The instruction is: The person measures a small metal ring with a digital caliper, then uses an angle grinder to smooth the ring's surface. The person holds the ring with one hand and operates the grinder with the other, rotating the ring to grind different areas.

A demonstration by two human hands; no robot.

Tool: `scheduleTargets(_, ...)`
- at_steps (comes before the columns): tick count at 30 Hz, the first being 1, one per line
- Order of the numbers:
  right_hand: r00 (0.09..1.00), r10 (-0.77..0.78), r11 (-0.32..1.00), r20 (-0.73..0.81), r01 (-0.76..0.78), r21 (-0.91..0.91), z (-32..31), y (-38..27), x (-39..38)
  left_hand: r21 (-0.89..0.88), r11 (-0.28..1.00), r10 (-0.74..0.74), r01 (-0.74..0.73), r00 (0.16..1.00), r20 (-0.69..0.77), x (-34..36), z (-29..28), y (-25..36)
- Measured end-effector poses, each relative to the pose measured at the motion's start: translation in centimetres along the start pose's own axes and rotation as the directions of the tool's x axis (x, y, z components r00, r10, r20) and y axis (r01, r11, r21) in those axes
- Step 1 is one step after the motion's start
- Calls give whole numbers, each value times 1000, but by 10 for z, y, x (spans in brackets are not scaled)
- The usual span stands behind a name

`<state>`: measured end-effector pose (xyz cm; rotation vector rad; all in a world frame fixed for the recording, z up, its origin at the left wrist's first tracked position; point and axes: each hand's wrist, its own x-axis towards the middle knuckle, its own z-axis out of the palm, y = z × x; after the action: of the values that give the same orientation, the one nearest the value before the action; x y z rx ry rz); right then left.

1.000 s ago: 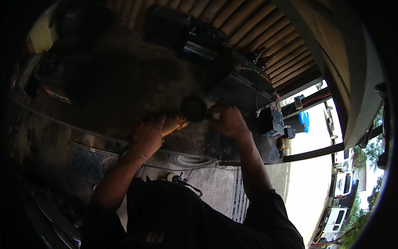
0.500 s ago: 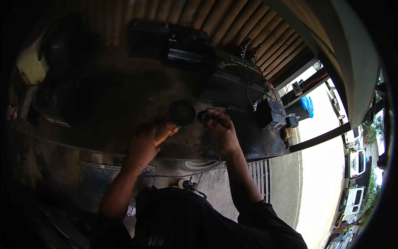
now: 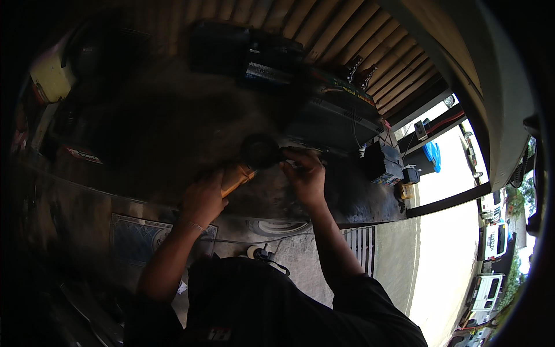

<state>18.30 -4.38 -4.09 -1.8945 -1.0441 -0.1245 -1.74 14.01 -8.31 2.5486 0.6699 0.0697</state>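
Note:
My left hand is closed around the yellow-orange body of an angle grinder, held above the dark bench. The tool's round black disc faces up at its far end. My right hand is at the disc's right edge, thumb and fingers pinched on a small dark round part, now mostly hidden by the fingers and the dim light. Whether that part touches the disc is hard to see.
Across the dark bench, black batteries and a big dark case stand at the back. A smaller battery sits at the right end, and a yellow container at far left. A cord hangs below the bench edge.
My right hand has brought the small dark part left, from just beside the disc to its edge. My left hand still grips the grinder. The whole view has shifted slightly.

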Motion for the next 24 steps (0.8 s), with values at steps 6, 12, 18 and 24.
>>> scheduleTargets(6, 989, -150, 978, 20, 151, -145, 8, -9, 4, 39, 999, 31, -32, 999, 11, 1, 0, -1)
scheduleTargets(12, 975, -200, 947, 101, 218, -235, 6, -11, 11, 70, 995, 74, -71, 997, -37, 4, 9, -7)
scheduleTargets(18, 980, -162, 956, 114, 185, -227, 4, -17, 11, 102, 992, 80, -75, 996, -49, 4, 12, -8)
scheduleTargets(24, 977, -133, 952, 166, 173, -252, -1, -25, 16, 71, 995, 68, -66, 998, -15, 5, 11, -8)
